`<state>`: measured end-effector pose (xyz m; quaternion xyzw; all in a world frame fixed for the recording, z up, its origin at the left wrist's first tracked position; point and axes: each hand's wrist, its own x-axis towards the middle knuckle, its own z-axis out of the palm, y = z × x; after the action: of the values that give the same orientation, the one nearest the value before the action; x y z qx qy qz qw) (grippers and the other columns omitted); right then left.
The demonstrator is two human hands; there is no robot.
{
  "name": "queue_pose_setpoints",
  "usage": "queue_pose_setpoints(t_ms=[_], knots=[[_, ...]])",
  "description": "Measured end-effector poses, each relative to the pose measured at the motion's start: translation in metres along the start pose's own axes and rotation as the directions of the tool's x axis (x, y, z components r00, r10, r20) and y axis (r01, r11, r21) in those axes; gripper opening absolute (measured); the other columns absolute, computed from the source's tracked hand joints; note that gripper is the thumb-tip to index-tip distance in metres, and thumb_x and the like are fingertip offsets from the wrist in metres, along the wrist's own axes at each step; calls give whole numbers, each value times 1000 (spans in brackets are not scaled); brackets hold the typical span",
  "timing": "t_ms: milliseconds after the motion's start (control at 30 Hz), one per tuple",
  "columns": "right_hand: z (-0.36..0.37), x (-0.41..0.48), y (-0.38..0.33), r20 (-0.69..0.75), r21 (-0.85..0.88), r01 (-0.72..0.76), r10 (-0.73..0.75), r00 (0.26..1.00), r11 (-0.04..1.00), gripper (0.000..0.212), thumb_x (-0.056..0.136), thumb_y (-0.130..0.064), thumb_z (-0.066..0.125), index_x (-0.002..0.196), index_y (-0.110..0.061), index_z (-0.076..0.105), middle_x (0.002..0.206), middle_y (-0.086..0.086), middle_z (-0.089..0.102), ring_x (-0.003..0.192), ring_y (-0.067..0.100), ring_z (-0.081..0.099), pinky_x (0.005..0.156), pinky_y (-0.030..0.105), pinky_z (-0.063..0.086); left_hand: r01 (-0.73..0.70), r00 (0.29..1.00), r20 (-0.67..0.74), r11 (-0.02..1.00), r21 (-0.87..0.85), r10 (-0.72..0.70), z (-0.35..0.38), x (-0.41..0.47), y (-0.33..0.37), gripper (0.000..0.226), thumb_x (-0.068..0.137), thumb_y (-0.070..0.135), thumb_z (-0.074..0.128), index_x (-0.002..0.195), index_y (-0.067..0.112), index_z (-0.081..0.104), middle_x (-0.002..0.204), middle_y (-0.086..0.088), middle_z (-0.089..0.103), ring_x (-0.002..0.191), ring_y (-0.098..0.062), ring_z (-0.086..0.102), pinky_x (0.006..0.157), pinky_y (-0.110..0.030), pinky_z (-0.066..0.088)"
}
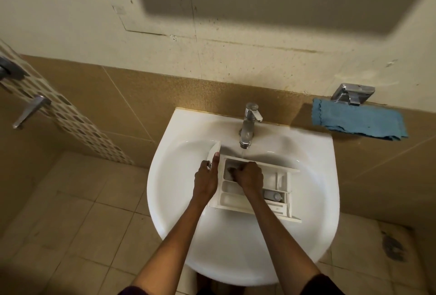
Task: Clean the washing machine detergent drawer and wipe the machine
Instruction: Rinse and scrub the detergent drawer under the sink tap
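Left hand (206,176) grips drawer (232,196) at 9 o'clock, steadying it under tap (249,124); right hand (250,175) curled inside compartment (227,176), contents indiscernible.

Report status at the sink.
Left hand grips detergent drawer front. Right hand curled inside a drawer compartment. Faucet running onto drawer. Nothing in the way.

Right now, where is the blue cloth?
In the head view, the blue cloth hangs at the upper right, just below a chrome wall fitting, right of the tap and beyond the sink.
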<state>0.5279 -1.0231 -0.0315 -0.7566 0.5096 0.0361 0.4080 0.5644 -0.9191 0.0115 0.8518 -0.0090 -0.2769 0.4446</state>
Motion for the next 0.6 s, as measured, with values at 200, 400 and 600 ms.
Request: queue_pose_setpoints(t_ms=[200, 400, 600], knots=[[0, -5, -1, -32, -32, 2, -3, 999, 999, 48, 75, -44, 70, 106, -7, 67, 111, 13, 66, 107, 32, 60, 83, 32, 47, 4, 1000, -8, 1000, -15, -4, 1, 1, -1, 63, 94, 57, 30, 128, 7, 47, 126, -13, 56, 103, -27, 52, 84, -29, 33], [-4, -3, -1, 22, 25, -20, 19, 1000, 999, 41, 77, -35, 69, 107, -6, 68, 112, 14, 67, 108, 34, 59, 85, 32, 46, 6, 1000, 1, 1000, -12, -6, 1, 1, -1, 64, 94, 57, 29, 133, 8, 44, 131, -13, 54, 113, -29, 52, 88, -30, 34], [-4, -7, -2, -30, -9, -11, 11, 999, 1000, 39, 78, -34, 71, 106, -7, 67, 112, 13, 66, 107, 33, 60, 85, 33, 46, 9, 1000, -3, 1000, -20, -9, 0, 0, 0, 63, 94, 57, 30, 128, 7, 47, 127, -13, 56, 101, -27, 50, 83, -28, 32]])
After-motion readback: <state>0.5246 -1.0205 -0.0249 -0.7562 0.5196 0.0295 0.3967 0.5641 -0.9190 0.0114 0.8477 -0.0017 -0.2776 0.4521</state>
